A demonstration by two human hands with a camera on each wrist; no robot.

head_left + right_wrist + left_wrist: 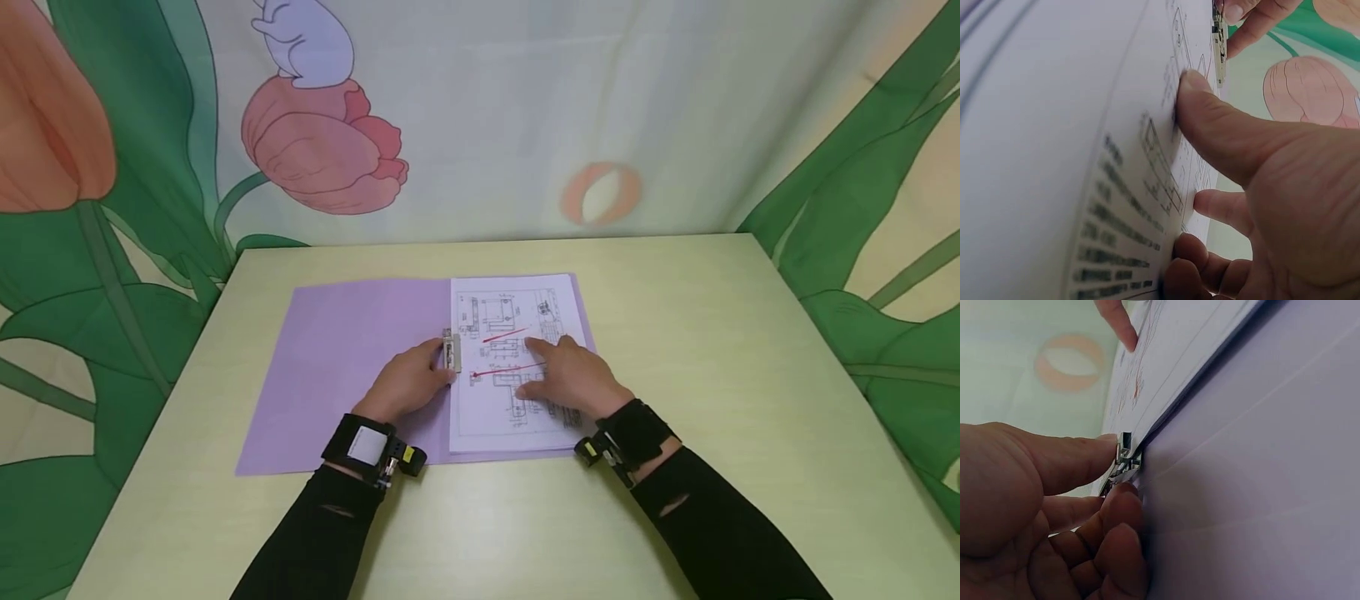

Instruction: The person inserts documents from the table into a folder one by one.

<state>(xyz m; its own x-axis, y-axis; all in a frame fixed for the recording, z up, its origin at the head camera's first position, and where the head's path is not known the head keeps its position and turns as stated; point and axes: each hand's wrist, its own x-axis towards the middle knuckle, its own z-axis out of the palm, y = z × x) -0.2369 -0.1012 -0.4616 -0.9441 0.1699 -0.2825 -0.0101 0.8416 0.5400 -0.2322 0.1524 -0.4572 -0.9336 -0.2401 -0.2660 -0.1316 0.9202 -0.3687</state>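
Note:
An open purple clip folder (345, 350) lies on the table with a stack of white sheets (480, 429) on its right half. Line drawings and red marks cover the top sheet. At the stack's left edge sits a metal clip (452, 352), which my left hand (403, 381) pinches between thumb and fingers. The left wrist view shows the thumb against the upper side of the clip (1125, 455). My right hand (579, 379) rests on the drawings, its thumb and fingertips touching the paper, as the right wrist view also shows. Its fingers are spread and relaxed.
The pale wooden table (712, 350) extends around the folder on every side. Behind its far edge hangs a curtain (487, 125) printed with flowers and leaves. Black wrist straps with small cameras sit on both arms.

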